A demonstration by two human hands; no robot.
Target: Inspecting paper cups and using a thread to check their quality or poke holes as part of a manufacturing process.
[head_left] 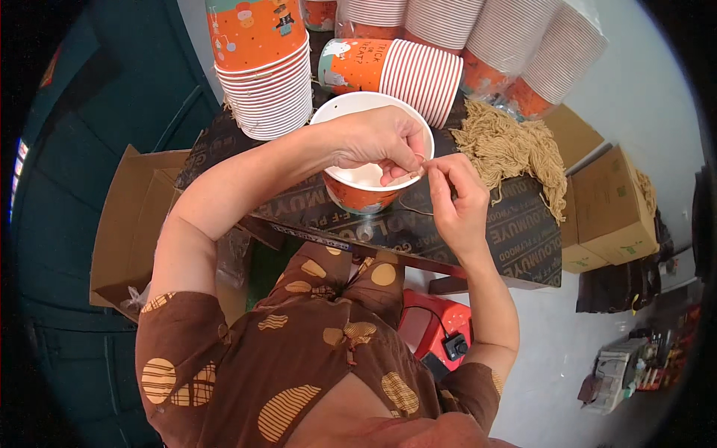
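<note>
An orange paper bucket [351,196] with a white inside stands upright at the table's near middle. A small hole shows in its far left wall. My left hand [390,142] reaches across the bucket's mouth, fingertips pinched at the right rim. Just right of that rim, my right hand [459,193] pinches with thumb and forefinger, its tips almost meeting the left hand's. Between them is a thin tan cord, partly hidden by the fingers. A thin strand [415,210] trails from the bucket's side toward my right hand. A pile of tan cords [511,145] lies to the right.
A tall stack of nested buckets [265,97] stands at the left; another stack [418,75] lies on its side behind. Plastic-wrapped stacks [504,41] line the back of the dark table [515,239]. Cardboard boxes stand left [123,224] and right [609,205]. A red stool [433,321] sits below.
</note>
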